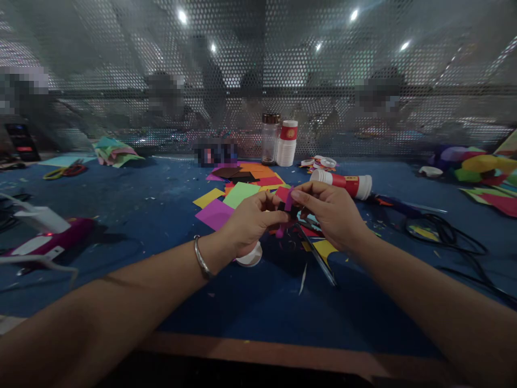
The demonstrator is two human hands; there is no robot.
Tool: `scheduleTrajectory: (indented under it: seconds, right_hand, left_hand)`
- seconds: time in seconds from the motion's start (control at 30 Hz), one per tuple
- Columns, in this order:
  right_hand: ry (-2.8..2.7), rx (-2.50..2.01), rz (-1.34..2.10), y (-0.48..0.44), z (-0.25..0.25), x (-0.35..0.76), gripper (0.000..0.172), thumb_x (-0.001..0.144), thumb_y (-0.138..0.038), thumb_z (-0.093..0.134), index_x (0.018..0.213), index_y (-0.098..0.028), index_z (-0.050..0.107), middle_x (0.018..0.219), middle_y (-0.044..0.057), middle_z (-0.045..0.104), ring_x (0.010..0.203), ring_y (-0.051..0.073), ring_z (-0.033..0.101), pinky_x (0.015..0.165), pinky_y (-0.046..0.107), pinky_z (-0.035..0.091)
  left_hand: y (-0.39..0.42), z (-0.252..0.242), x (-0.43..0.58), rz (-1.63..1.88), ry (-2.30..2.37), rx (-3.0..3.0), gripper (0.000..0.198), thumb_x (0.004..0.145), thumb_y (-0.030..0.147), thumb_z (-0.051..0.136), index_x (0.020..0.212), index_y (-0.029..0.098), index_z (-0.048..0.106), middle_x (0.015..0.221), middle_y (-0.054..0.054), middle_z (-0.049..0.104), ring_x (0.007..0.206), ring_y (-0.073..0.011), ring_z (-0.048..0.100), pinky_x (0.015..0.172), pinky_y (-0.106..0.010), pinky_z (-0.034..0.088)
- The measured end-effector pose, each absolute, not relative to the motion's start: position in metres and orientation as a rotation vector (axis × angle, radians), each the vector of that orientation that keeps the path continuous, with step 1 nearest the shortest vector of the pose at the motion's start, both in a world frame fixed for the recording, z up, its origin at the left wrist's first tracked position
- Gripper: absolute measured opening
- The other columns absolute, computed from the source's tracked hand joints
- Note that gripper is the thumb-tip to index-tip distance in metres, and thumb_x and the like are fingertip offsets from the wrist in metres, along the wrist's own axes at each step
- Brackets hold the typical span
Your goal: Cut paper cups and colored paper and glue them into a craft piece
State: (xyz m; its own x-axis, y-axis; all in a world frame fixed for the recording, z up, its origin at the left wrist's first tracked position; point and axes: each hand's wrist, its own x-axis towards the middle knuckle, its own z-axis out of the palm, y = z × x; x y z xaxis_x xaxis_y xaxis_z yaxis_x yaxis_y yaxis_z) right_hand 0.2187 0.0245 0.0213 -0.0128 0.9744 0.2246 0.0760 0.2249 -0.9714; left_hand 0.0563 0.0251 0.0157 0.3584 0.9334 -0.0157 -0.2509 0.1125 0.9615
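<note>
Above the middle of the blue table, my left hand (252,218) pinches a small black paper piece (286,208) between thumb and fingers. My right hand (329,207) has its fingertips closed on a narrow purple paper strip (289,198) that crosses the black piece. Whether the two are stuck together I cannot tell. Beneath my left wrist lies a white round cup-like piece (250,255), partly covered. A long, thin, shiny tool (319,257) slants below my right hand, beside yellow paper (325,248). Green (242,194) and purple paper squares (215,215) lie behind my left hand.
Toppled paper cups (357,186) lie behind my right hand. Stacked cups (286,153) and a glass bottle (270,141) stand before a perforated panel (242,64). Scissors (72,168) and a power strip (60,242) are left; a black cable (444,231) coils right.
</note>
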Motion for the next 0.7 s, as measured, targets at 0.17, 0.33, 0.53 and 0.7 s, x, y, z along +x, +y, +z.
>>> scheduleTrajectory:
  seconds: [0.17, 0.33, 0.53, 0.7]
  right_hand:
    - [-1.361, -1.087, 1.016, 0.0241, 0.0212, 0.2182, 0.021, 0.073, -0.036, 0.079, 0.078, -0.018, 0.068, 0.069, -0.001, 0.065, 0.059, 0.01, 0.056, 0.056, 0.025, 0.049]
    - [-1.346, -1.088, 1.014, 0.0239, 0.0206, 0.2185, 0.019, 0.074, -0.033, 0.078, 0.078, -0.017, 0.068, 0.068, -0.001, 0.065, 0.056, 0.009, 0.055, 0.054, 0.025, 0.048]
    - [-1.349, -1.06, 1.026, 0.0238, 0.0208, 0.2198, 0.02, 0.074, -0.033, 0.079, 0.079, -0.017, 0.069, 0.068, -0.001, 0.065, 0.057, 0.009, 0.055, 0.055, 0.025, 0.048]
    - [-1.332, -1.041, 1.032, 0.0238, 0.0215, 0.2195, 0.023, 0.074, -0.037, 0.079, 0.077, -0.017, 0.068, 0.067, -0.001, 0.065, 0.057, 0.01, 0.056, 0.057, 0.026, 0.049]
  left_hand:
    - [0.023, 0.0178, 0.0576, 1.008, 0.779, 1.077, 0.027, 0.068, -0.004, 0.069, 0.075, 0.016, 0.053, 0.069, 0.004, 0.06, 0.06, -0.0086, 0.061, 0.059, -0.024, 0.041]
    - [0.0224, 0.0172, 0.0575, 1.009, 0.777, 1.073, 0.027, 0.069, -0.004, 0.07, 0.075, 0.016, 0.053, 0.07, 0.004, 0.059, 0.06, -0.0083, 0.06, 0.058, -0.024, 0.04]
    - [0.0215, 0.0183, 0.0575, 0.999, 0.764, 1.11, 0.026, 0.071, 0.0, 0.073, 0.076, 0.016, 0.052, 0.071, 0.004, 0.057, 0.063, -0.009, 0.06, 0.056, -0.024, 0.04]
    - [0.0215, 0.0183, 0.0567, 0.995, 0.754, 1.103, 0.028, 0.071, 0.001, 0.074, 0.078, 0.016, 0.052, 0.072, 0.004, 0.057, 0.064, -0.009, 0.061, 0.056, -0.023, 0.041]
